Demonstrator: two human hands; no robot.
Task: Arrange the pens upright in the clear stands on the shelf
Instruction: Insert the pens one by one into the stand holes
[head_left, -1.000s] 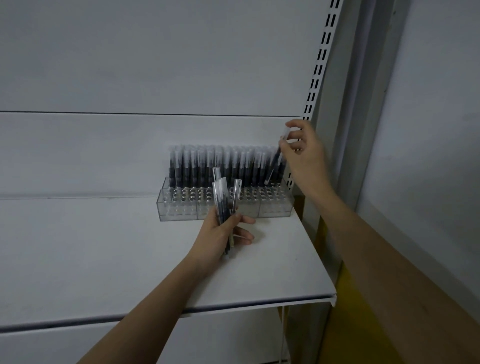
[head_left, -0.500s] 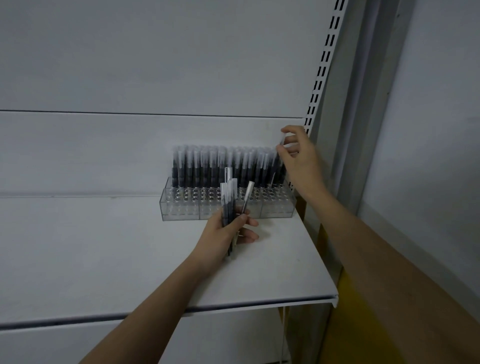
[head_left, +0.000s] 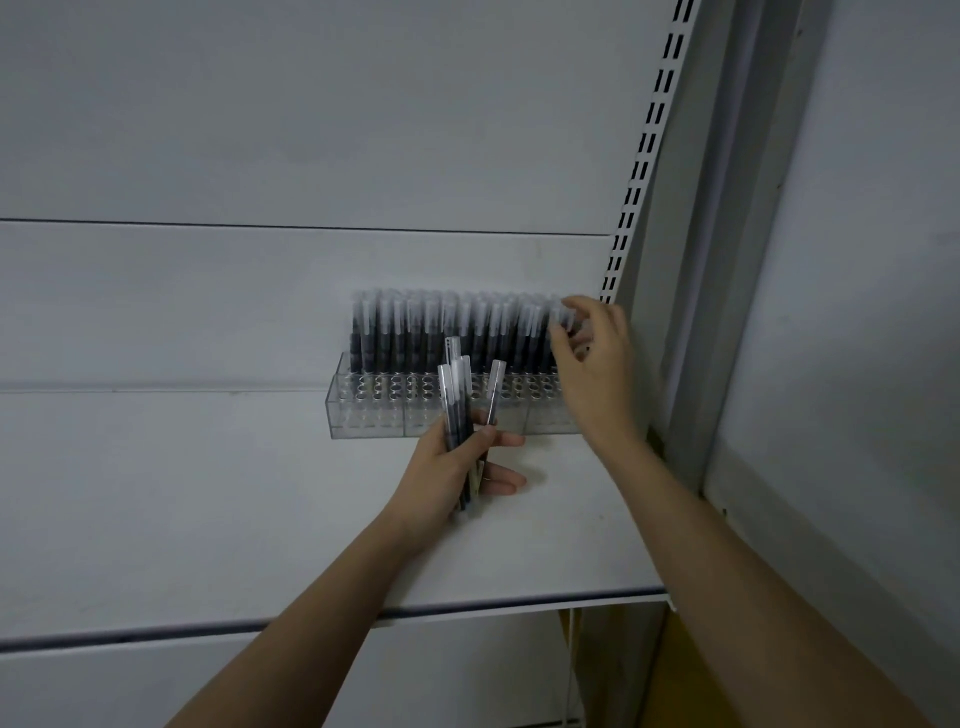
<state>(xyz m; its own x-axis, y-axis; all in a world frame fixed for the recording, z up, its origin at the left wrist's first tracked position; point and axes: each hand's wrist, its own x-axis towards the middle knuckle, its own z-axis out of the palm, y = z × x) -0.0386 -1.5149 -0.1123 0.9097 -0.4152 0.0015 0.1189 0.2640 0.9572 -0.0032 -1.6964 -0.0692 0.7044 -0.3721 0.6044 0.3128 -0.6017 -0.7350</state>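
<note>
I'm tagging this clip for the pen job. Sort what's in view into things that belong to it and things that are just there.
Part of the job:
- clear stands on the shelf
- pens standing in the back rows
- bunch of pens in the left hand
- right hand at the right end of the rows

Just there:
- slotted upright
- back panel

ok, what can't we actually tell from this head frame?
- Right hand: motion blur; whether its fingertips pinch the end pen is unclear.
- Clear stands: right end hidden behind that wrist.
- Pens in the left hand: exact count, they overlap.
- Standing pens: back rows overlap, too small to count.
</note>
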